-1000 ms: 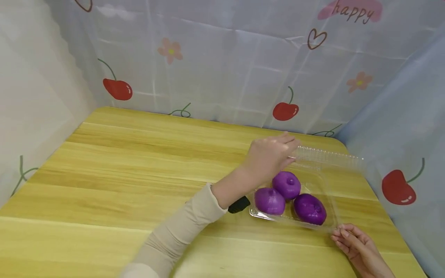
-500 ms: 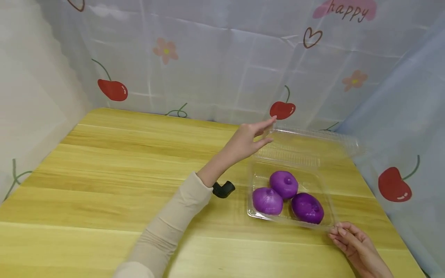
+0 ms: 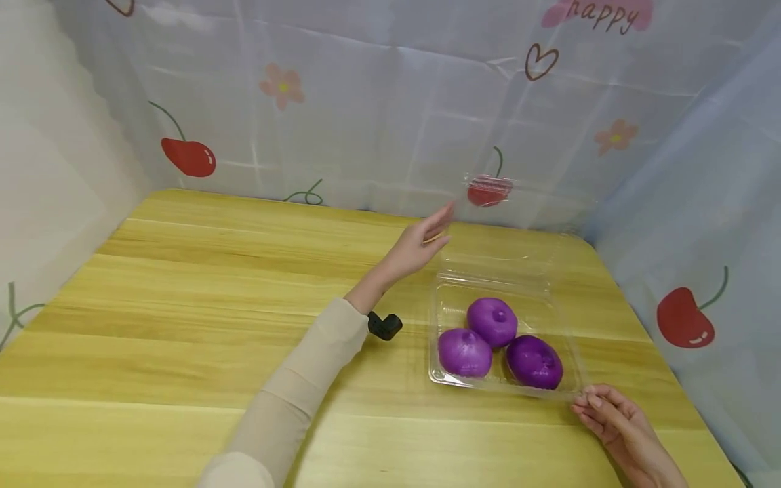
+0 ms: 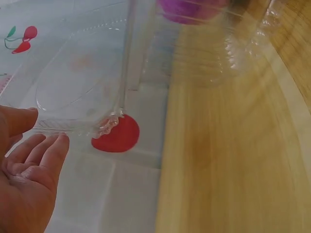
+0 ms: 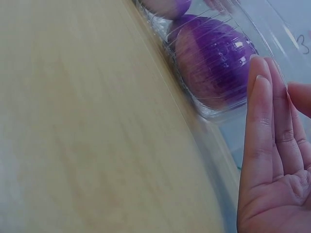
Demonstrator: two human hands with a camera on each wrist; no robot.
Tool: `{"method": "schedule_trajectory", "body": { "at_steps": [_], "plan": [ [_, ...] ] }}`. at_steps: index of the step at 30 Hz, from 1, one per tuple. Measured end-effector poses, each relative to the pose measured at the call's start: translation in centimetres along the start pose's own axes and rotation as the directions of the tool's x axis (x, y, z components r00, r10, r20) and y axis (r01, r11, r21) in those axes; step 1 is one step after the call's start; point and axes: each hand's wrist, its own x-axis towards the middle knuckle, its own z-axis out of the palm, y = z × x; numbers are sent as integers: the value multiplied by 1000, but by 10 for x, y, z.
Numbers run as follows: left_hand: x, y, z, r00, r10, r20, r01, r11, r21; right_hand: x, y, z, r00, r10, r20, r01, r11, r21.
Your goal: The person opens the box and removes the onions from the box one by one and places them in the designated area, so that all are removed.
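Note:
In the head view a clear plastic clamshell box (image 3: 442,378) stands on the table with its lid (image 3: 500,234) raised at the back. Inside sit three purple onions: one at the left (image 3: 465,353), one behind (image 3: 491,322) and a darker one at the right (image 3: 534,362). My left hand (image 3: 417,247) is beside the lid's left edge, fingers extended; the left wrist view shows thumb and fingers apart around the lid's edge (image 4: 77,82), and contact is unclear. With thumb and fingertips my right hand (image 3: 625,427) pinches the box's front right corner.
The wooden table (image 3: 213,325) extends left of the box. A printed curtain (image 3: 366,115) hangs along its back edge, close behind the lid, and another curtain (image 3: 732,224) runs along the right. A small black angular piece (image 3: 386,327) shows beside the left cuff.
My left hand has moved back and left, and the lid has swung from low over the box to standing up behind it. My right hand has stayed at the front corner.

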Motion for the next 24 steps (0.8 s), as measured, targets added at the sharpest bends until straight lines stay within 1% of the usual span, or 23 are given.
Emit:
{"method": "schedule_trajectory", "body": {
  "at_steps": [3, 4, 6, 9, 12, 15, 18, 20, 23, 24],
  "plan": [
    [2, -10, 0, 1000, -21, -17, 21, 1000, -8, 0, 0, 0, 1000, -5, -7, 5, 1000, 5],
    [2, -13, 0, 999, -39, -25, 39, 999, -2, 0, 0, 0, 1000, -6, -10, 6, 1000, 4],
    [3, -17, -1, 997, -72, -29, 72, 997, -17, 0, 0, 0, 1000, -8, -15, 8, 1000, 3],
    [5, -23, -2, 992, -128, -19, 126, 988, -85, 0, 0, 1, 1000, -12, -12, 12, 1000, 5],
    [5, -28, -5, 981, -192, -8, 188, 967, -172, 1, 0, 1, 1000, -22, 6, 22, 1000, 10],
    [3, -34, -5, 959, -284, -21, 273, 938, -212, 1, 1, 0, 999, -28, 16, 28, 999, 18],
    [0, -39, -1, 929, -366, -52, 345, 908, -236, 1, 1, 0, 999, -30, 14, 29, 999, 17],
    [-2, -41, 2, 913, -400, -74, 370, 892, -259, 1, 1, 1, 999, -29, 14, 28, 999, 16],
    [-2, -45, 4, 891, -447, -75, 407, 862, -302, 0, 1, 1, 1000, -29, 13, 29, 999, 17],
    [-2, -46, 5, 885, -459, -76, 417, 856, -305, 0, 1, 1, 999, -30, 14, 30, 999, 18]
  ]
}}
